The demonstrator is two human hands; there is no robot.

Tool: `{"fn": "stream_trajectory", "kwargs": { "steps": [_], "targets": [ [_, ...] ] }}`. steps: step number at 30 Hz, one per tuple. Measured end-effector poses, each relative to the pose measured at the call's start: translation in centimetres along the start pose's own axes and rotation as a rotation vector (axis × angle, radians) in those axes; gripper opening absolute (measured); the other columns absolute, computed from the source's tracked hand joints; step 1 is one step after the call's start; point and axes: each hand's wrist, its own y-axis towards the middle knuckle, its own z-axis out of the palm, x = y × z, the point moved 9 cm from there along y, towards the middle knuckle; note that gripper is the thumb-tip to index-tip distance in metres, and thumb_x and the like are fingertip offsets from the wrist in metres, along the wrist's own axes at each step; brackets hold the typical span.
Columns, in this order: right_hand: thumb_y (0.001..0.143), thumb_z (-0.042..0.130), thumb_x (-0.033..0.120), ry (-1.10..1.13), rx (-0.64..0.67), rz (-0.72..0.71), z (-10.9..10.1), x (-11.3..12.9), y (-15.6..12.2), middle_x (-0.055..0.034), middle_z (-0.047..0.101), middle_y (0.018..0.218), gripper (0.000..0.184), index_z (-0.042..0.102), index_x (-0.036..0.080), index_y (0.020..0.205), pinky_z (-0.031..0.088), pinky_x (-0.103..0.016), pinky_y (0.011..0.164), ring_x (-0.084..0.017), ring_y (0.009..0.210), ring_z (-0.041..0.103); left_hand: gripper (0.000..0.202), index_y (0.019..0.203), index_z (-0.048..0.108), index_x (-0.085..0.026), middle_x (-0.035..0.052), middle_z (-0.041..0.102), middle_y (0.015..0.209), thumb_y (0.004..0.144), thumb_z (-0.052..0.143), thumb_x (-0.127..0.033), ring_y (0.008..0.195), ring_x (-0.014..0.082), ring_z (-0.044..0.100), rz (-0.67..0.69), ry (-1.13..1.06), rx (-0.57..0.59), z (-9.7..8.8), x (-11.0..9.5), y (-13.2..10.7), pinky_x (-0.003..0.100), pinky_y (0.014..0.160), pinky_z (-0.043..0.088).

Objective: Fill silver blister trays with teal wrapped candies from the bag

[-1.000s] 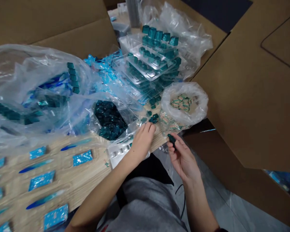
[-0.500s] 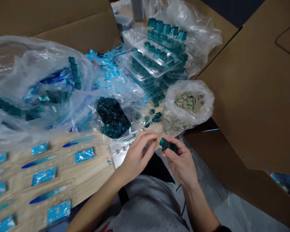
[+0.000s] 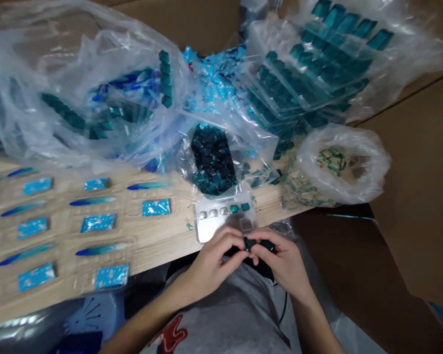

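Along a pale, wood-grained table with brown cardboard standing at three o'clock, I am watching remotely as a person's left hand and right hand are meeting at the near edge. Both are pinching together on hard, glossy teal pieces; I am counting two, one between the hands, one within the right fingers. At eleven o'clock from them, a shiny plastic tray is showing a row of five: three clear bumps, two teal caps. Beyond it, one crinkled bag is holding a dark faceted heap; at two o'clock, another bag is bulging with green-edged bits. Seven whole blue packets, flat and rectangular, are lying toward nine o'clock.
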Motion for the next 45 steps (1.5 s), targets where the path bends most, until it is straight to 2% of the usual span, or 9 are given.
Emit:
{"fn": "stream_trajectory", "kwargs": {
  "steps": [3, 9, 17, 25, 31, 34, 37, 41, 45],
  "targets": [
    [0.080, 0.067, 0.022, -0.181, 0.030, -0.030, 0.5, -0.7, 0.6, -0.0010, 0.069, 0.084, 0.015, 0.075, 0.026, 0.091, 0.055, -0.024, 0.052, -0.010, 0.052, 0.062, 0.007, 0.087, 0.057, -0.020, 0.0045, 0.061, 0.090, 0.092, 0.052, -0.018, 0.083, 0.0154, 0.061, -0.095, 0.021, -0.006, -0.7, 2.0, -2.8, 0.027, 0.075, 0.050],
    [0.088, 0.056, 0.016, -0.595, 0.143, -0.367, 4.3, 0.4, 4.2, -0.0048, 0.068, 0.103, 0.029, 0.069, 0.029, 0.110, 0.055, -0.036, 0.085, -0.020, 0.097, 0.065, 0.009, 0.087, 0.057, -0.020, 0.0037, 0.062, 0.087, 0.092, 0.050, -0.018, 0.085, 0.0164, 0.062, -0.148, 0.100, -0.165, -4.0, 4.2, -5.0, 0.029, 0.078, 0.051],
    [0.081, 0.046, -0.001, -0.993, 0.386, -0.344, 7.2, 0.1, 5.4, -0.0103, 0.066, 0.118, 0.050, 0.064, 0.025, 0.120, 0.058, -0.041, 0.079, -0.027, 0.099, 0.067, 0.009, 0.090, 0.059, -0.019, 0.0041, 0.063, 0.088, 0.092, 0.051, -0.016, 0.084, 0.0158, 0.062, -0.074, 0.134, -0.189, -5.0, 3.4, -4.9, 0.027, 0.075, 0.051],
    [0.088, 0.054, 0.012, -0.933, 0.376, -0.385, 6.8, 0.4, 6.1, -0.0062, 0.071, 0.113, 0.035, 0.066, 0.028, 0.117, 0.059, -0.041, 0.082, -0.025, 0.099, 0.070, 0.008, 0.095, 0.059, -0.018, 0.0060, 0.065, 0.092, 0.093, 0.051, -0.016, 0.088, 0.0187, 0.061, 0.021, 0.387, -0.243, -5.9, 3.4, -4.3, 0.031, 0.078, 0.051],
    [0.087, 0.049, 0.006, -1.023, 0.415, -0.402, 7.0, -0.1, 5.9, -0.0097, 0.070, 0.116, 0.037, 0.069, 0.023, 0.113, 0.060, -0.040, 0.075, -0.026, 0.095, 0.070, 0.011, 0.099, 0.059, -0.017, 0.0075, 0.066, 0.096, 0.094, 0.050, -0.019, 0.091, 0.0212, 0.061, 0.027, 0.549, -0.192, -4.9, 4.3, -3.9, 0.035, 0.079, 0.051],
    [0.089, 0.054, 0.020, -0.806, 0.261, -0.322, 5.8, 1.0, 5.7, -0.0092, 0.072, 0.103, 0.026, 0.070, 0.023, 0.109, 0.058, -0.037, 0.073, -0.023, 0.087, 0.069, 0.011, 0.100, 0.058, -0.018, 0.0072, 0.064, 0.097, 0.095, 0.048, -0.019, 0.091, 0.0203, 0.060, 0.007, 0.486, -0.211, -5.1, 4.2, -4.0, 0.035, 0.080, 0.051],
    [0.092, 0.053, 0.038, -0.248, 0.118, -0.048, 4.4, 0.7, 5.0, -0.0036, 0.070, 0.086, 0.028, 0.066, 0.027, 0.114, 0.055, -0.029, 0.061, -0.016, 0.069, 0.065, 0.011, 0.101, 0.055, -0.020, 0.0054, 0.062, 0.096, 0.096, 0.046, -0.017, 0.090, 0.0176, 0.059, 0.024, 0.355, -0.270, -5.9, 2.9, -3.9, 0.031, 0.078, 0.051],
    [0.091, 0.045, 0.055, 0.402, 0.252, 0.281, 7.0, -0.4, 2.8, -0.0053, 0.070, 0.098, 0.040, 0.068, 0.029, 0.112, 0.056, -0.031, 0.071, -0.017, 0.082, 0.067, 0.015, 0.108, 0.054, -0.021, 0.0063, 0.057, 0.105, 0.095, 0.048, -0.017, 0.101, 0.0183, 0.055, 0.117, 0.342, -0.333, -6.2, -0.4, -3.0, 0.033, 0.086, 0.049],
    [0.088, 0.048, 0.058, 0.582, 0.305, 0.315, 8.4, 0.4, 1.6, -0.0044, 0.068, 0.118, 0.043, 0.067, 0.031, 0.116, 0.049, -0.033, 0.095, -0.018, 0.111, 0.061, 0.012, 0.105, 0.053, -0.021, 0.0086, 0.048, 0.119, 0.093, 0.052, -0.021, 0.112, 0.0219, 0.047, 0.148, 0.457, -0.299, -5.6, -2.1, -1.9, 0.039, 0.093, 0.046]
  ]
}}
